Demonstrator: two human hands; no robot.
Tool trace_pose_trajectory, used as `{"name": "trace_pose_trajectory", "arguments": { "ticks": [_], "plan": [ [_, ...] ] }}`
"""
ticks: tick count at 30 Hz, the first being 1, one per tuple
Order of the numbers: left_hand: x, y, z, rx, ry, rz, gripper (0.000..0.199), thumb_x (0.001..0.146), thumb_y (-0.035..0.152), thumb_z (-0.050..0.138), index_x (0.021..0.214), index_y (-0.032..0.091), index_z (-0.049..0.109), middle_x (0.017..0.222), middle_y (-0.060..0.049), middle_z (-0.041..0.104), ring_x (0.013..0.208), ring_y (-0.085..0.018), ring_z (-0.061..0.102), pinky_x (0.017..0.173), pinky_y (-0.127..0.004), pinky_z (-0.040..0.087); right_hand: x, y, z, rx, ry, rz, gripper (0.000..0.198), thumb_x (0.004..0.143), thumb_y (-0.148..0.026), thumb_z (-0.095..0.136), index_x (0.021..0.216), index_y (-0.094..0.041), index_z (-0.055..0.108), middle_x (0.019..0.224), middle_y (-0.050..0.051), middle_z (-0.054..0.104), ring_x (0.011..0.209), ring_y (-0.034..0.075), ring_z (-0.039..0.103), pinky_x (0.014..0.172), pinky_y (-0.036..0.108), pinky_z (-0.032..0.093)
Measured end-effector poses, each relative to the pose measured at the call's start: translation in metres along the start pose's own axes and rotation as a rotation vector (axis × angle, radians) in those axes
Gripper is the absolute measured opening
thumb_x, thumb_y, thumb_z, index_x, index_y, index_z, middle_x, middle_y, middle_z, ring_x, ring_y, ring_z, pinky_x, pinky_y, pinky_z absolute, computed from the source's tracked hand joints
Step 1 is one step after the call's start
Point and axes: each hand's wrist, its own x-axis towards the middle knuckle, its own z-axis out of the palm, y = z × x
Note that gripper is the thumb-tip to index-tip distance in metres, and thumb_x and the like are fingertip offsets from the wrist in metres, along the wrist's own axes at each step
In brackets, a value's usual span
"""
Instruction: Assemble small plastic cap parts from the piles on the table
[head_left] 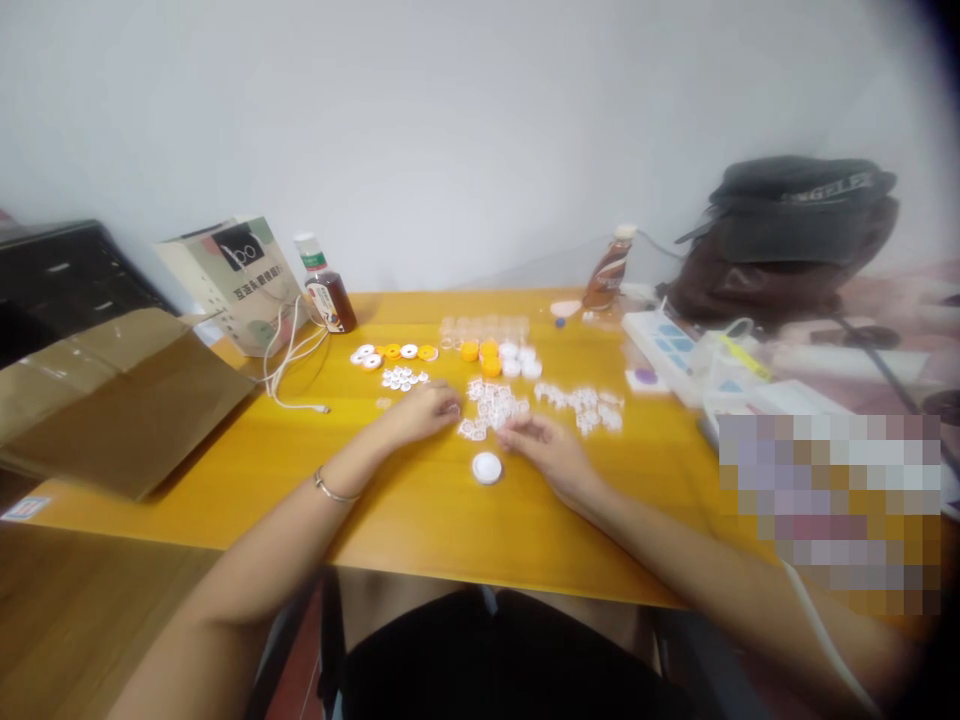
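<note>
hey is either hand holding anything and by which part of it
It can't be told: the left hand is beside the white pieces, the right hand at their edge, but blur hides any grip.

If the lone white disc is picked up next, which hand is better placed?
The right hand, I'd judge: its fingertips are just beyond the white disc, while the left hand is farther off. Blur hides whether either holds anything.

Thin bracelet [337, 494], black clothing [480, 665]
</note>
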Motion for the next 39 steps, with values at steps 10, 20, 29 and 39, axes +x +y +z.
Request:
{"name": "trace_pose_trajectory", "arguments": {
  "ticks": [10,20,29,39],
  "plan": [
    [-0.002,0.012,-0.002,-0.312,0.148,0.068,0.024,0.076,0.024,0.056,0.098,0.016,0.061,0.092,-0.006,0.064,0.082,-0.014,0.058,0.078,-0.029,0.045,0.004,0.007,-0.003,0.068,0.004,0.056,0.032,0.056,-0.027,0.075,0.082,-0.02,0.059,0.075,-0.001,0.064,0.071,0.013,0.06,0.075,0.03,0.047],
    [-0.004,0.028,0.0,-0.711,0.123,0.072,0.024,0.071,0.027,0.065,0.09,0.013,0.063,0.09,-0.007,0.066,0.084,-0.014,0.06,0.081,-0.03,0.048,0.002,0.003,-0.003,0.147,-0.062,0.14,0.027,0.054,-0.027,0.076,0.077,-0.018,0.065,0.072,0.0,0.066,0.067,0.012,0.061,0.073,0.029,0.046],
    [-0.003,0.036,0.002,-0.566,0.123,0.251,0.015,0.075,0.021,0.061,0.088,0.016,0.065,0.09,-0.006,0.065,0.09,-0.015,0.057,0.087,-0.032,0.043,0.001,0.003,-0.002,0.199,-0.1,0.145,0.022,0.056,-0.024,0.076,0.073,-0.018,0.064,0.069,-0.002,0.065,0.066,0.01,0.059,0.07,0.027,0.045],
    [-0.002,0.031,0.004,-0.498,0.113,0.286,0.016,0.078,0.021,0.058,0.092,0.017,0.064,0.093,-0.006,0.065,0.091,-0.015,0.057,0.086,-0.032,0.043,0.001,0.002,-0.002,0.194,-0.111,0.144,0.02,0.057,-0.023,0.075,0.072,-0.018,0.062,0.066,-0.003,0.064,0.064,0.009,0.057,0.068,0.026,0.043]
  ]
}}
